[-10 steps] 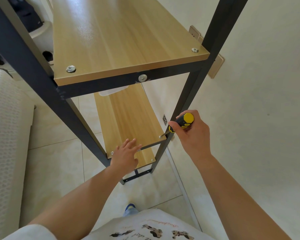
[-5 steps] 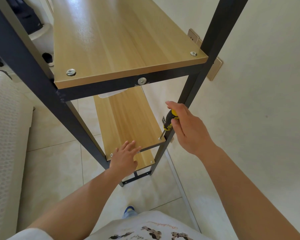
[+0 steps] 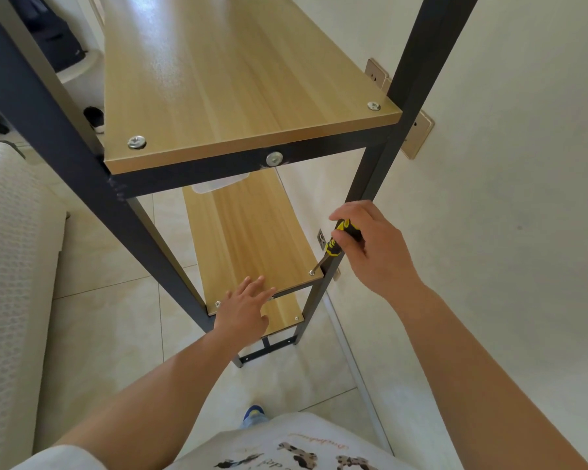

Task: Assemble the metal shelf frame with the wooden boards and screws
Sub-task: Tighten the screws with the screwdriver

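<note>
At the near right corner of the middle board [image 3: 252, 245], the right hand [image 3: 374, 252] is the working grip: its fingers are curled around the yellow and black handle of a screwdriver [image 3: 340, 237]. The thin metal shaft goes down and to the left, and its tip sits on a screw [image 3: 312, 273] in that corner of the board. The left hand [image 3: 245, 308] lies flat on the near edge of the same board, fingers straight and a little spread, grasping nothing; it only presses on the wood. Just beside it, at the near left corner, another screw [image 3: 217, 304] is in the board. Under this board a lower board [image 3: 282, 312] shows partly. Above, the top board [image 3: 238, 79] rests on the dark metal frame [image 3: 58, 130], with a screw near each close corner. The frame stands on a tiled floor [image 3: 106, 320], near a pale wall [image 3: 523, 198] that carries a power socket [image 3: 420, 134]. On the left a white mattress [image 3: 11, 266] is seen.
</note>
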